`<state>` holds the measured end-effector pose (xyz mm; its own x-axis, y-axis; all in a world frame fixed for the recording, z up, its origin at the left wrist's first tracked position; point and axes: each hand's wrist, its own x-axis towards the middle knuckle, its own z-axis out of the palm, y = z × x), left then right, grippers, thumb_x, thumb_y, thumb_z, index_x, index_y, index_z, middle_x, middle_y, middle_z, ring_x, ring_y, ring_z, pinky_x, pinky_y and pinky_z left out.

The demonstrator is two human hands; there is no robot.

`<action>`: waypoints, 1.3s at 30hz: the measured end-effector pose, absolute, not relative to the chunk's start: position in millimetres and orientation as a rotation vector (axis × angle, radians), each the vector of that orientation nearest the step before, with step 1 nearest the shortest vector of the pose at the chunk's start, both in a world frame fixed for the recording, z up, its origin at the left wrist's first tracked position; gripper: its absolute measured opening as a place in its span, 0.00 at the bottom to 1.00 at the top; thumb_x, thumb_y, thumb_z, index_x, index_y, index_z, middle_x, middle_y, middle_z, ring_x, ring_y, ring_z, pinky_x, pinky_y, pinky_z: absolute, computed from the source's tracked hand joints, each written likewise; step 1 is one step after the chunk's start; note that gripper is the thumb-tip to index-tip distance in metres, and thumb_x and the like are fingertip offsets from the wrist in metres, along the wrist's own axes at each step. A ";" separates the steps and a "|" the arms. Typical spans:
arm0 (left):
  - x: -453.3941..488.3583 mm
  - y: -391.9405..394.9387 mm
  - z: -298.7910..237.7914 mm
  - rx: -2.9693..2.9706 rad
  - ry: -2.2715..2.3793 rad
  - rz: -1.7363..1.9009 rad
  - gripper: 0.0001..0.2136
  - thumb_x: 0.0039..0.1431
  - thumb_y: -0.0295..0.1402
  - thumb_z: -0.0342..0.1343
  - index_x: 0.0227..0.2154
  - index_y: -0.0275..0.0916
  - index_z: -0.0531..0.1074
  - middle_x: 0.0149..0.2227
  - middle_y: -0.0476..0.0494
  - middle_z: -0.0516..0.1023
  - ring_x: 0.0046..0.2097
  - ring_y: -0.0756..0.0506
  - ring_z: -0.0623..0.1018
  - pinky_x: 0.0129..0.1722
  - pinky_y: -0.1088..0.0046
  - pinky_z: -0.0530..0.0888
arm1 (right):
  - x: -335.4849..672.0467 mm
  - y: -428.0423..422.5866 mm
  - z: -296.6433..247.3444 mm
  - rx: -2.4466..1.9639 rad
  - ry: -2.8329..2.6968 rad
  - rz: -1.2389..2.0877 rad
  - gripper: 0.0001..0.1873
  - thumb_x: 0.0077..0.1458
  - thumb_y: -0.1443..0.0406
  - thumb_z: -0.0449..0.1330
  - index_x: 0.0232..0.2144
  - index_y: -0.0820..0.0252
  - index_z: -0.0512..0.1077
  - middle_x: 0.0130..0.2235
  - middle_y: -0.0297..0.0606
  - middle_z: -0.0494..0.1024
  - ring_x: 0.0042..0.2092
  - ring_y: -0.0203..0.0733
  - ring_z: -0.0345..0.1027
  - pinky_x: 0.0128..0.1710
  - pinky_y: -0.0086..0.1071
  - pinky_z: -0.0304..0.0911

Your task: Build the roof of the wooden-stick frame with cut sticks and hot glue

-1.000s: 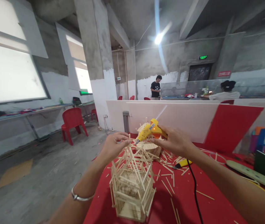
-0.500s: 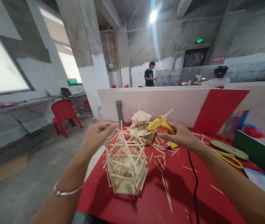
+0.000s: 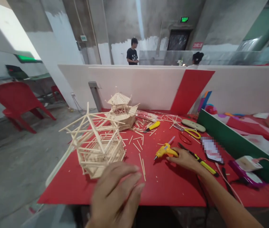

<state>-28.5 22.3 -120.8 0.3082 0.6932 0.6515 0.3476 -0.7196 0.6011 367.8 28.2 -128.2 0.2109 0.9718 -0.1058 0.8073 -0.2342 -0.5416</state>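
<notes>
A stick-built house frame (image 3: 96, 142) stands on the red table (image 3: 167, 186) at its left end. My left hand (image 3: 115, 196) hovers low in front of it, blurred, fingers stretched out and holding nothing. My right hand (image 3: 184, 158) rests on the table with its fingers on the rear of a yellow glue gun (image 3: 164, 151), which lies on the surface with its nozzle pointing left. A smaller stick pavilion (image 3: 121, 109) stands behind the frame.
Loose sticks (image 3: 139, 142) litter the table. Scissors (image 3: 188, 133), a yellow-handled knife (image 3: 152, 126), a yellow-black tool (image 3: 203, 163) and a purple device (image 3: 245, 175) lie to the right. A white-red partition (image 3: 162, 85) backs the table; two people stand beyond. A red chair (image 3: 18, 103) is at left.
My right hand has lowered the glue gun from the frame's top to the table. My left hand left the frame and dropped toward the near edge. The view has swung right.
</notes>
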 end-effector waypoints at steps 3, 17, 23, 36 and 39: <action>71.1 51.2 -75.0 2.219 0.842 1.213 0.08 0.59 0.29 0.55 0.37 0.44 0.78 0.39 0.42 0.81 0.42 0.44 0.79 0.44 0.65 0.76 | 368.7 33.9 -135.3 -2.052 -1.774 0.682 0.19 0.51 0.53 0.57 0.41 0.57 0.74 0.31 0.34 0.78 0.31 0.42 0.71 0.31 0.31 0.61; 159.9 143.2 -140.2 2.281 1.597 0.433 0.13 0.61 0.28 0.47 0.31 0.37 0.78 0.38 0.40 0.78 0.40 0.46 0.77 0.42 0.73 0.69 | 363.4 77.5 -110.1 -2.121 -2.016 0.290 0.19 0.62 0.57 0.48 0.43 0.55 0.76 0.43 0.41 0.78 0.45 0.44 0.71 0.41 0.32 0.60; 207.6 192.8 -145.9 2.259 1.750 0.313 0.14 0.61 0.26 0.45 0.38 0.30 0.78 0.41 0.28 0.78 0.43 0.39 0.78 0.40 0.68 0.69 | 349.8 163.7 -110.1 -2.157 -2.100 0.387 0.11 0.59 0.63 0.55 0.38 0.53 0.77 0.42 0.38 0.80 0.44 0.43 0.72 0.38 0.31 0.61; 199.7 233.3 -156.9 2.168 1.768 0.224 0.10 0.57 0.26 0.50 0.36 0.32 0.76 0.35 0.33 0.81 0.38 0.44 0.78 0.34 0.73 0.68 | 374.1 273.2 -116.8 -1.948 -2.573 0.320 0.17 0.61 0.59 0.57 0.50 0.60 0.69 0.52 0.42 0.72 0.49 0.44 0.69 0.48 0.44 0.68; 196.0 236.7 -156.3 2.166 1.746 0.207 0.08 0.55 0.27 0.53 0.34 0.34 0.77 0.35 0.35 0.81 0.38 0.44 0.78 0.35 0.74 0.68 | 368.7 287.2 -124.7 -1.862 -2.708 0.312 0.17 0.61 0.59 0.57 0.50 0.60 0.69 0.51 0.42 0.72 0.48 0.44 0.69 0.48 0.45 0.67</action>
<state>196.0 236.7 -156.3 0.2299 0.9677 -0.1039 0.9167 -0.1794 0.3571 368.7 287.2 -124.7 -0.3550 0.9046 -0.2360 0.9345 0.3500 -0.0645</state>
